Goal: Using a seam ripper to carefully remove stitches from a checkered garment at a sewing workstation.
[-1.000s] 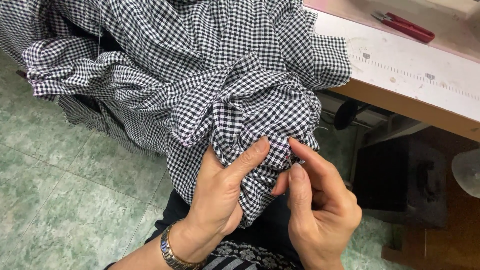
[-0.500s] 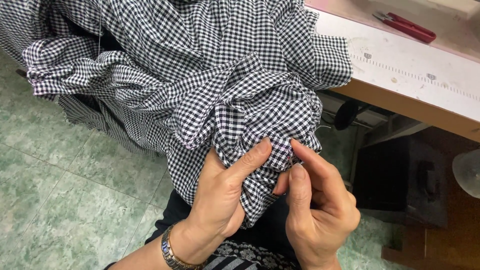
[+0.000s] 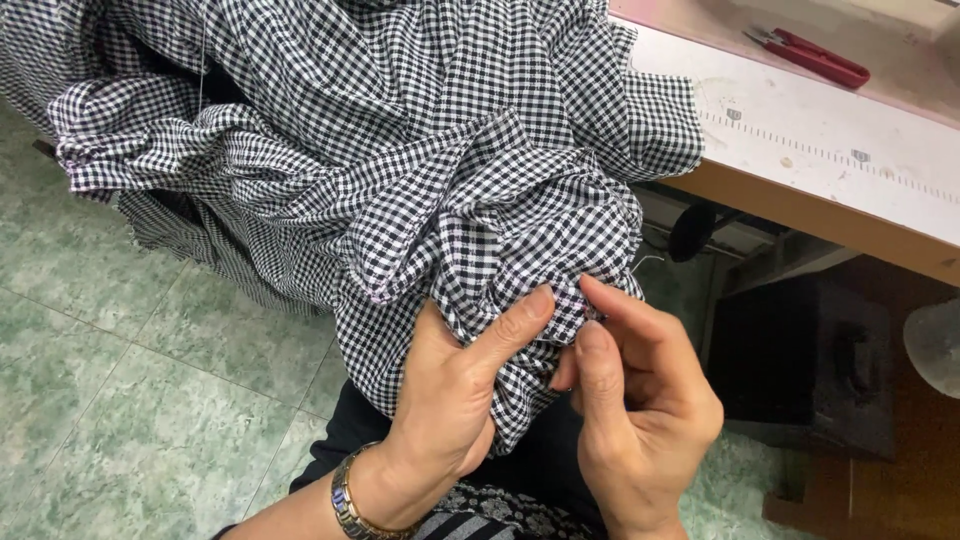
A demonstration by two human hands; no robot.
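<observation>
A black-and-white gingham garment (image 3: pixel 380 150) lies bunched over my lap and spills off the table edge. My left hand (image 3: pixel 460 390), with a metal watch at the wrist, grips a fold of the cloth from below, thumb pressed on top. My right hand (image 3: pixel 640 410) pinches the same fold beside it between thumb and forefinger, at a seam with faint pink stitching (image 3: pixel 570 300). A loose thread end sticks out near the fold. Whether the right fingers hold a needle I cannot tell.
A white table top (image 3: pixel 830 150) with a printed ruler strip and wooden edge runs along the right. Red-handled snips (image 3: pixel 810 55) lie on it at the far right. A dark machine part (image 3: pixel 820 370) sits under the table. Green tiled floor (image 3: pixel 120 380) lies at left.
Both hands stay on the same fold. The right fingers have shifted slightly along the seam, and the cloth has barely moved.
</observation>
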